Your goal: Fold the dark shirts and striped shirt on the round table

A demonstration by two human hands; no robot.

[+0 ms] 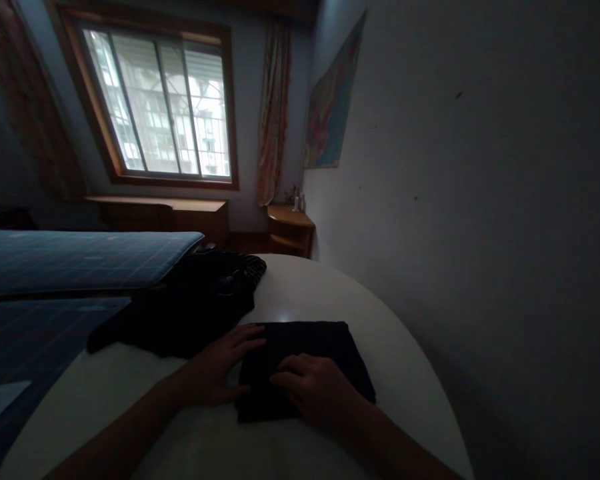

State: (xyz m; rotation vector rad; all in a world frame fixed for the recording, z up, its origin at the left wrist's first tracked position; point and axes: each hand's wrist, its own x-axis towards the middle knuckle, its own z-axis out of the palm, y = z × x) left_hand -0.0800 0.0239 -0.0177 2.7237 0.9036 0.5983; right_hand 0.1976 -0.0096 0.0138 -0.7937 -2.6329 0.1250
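Note:
A dark piece of clothing, folded into a flat rectangle [300, 340], lies on the round white table [390, 333] in front of me. At its left edge rests my left hand [225, 367], fingers spread and thumb apart, the fingertips touching the cloth. My right hand [313, 387] is on top of the folded clothing near its middle, with its fingers bent and drawn together. Whether a bit of cloth is pinched there is too dark to make out. To the left, a loose heap of black clothes [180, 320] sits on the table.
Left of the table are a blue plaid padded board or mattress [90, 260] and a lower dark blue plaid surface [35, 340]. A bare wall [455, 233] runs along the right. Behind stand a wooden desk [200, 207] under the window and a corner shelf [287, 217].

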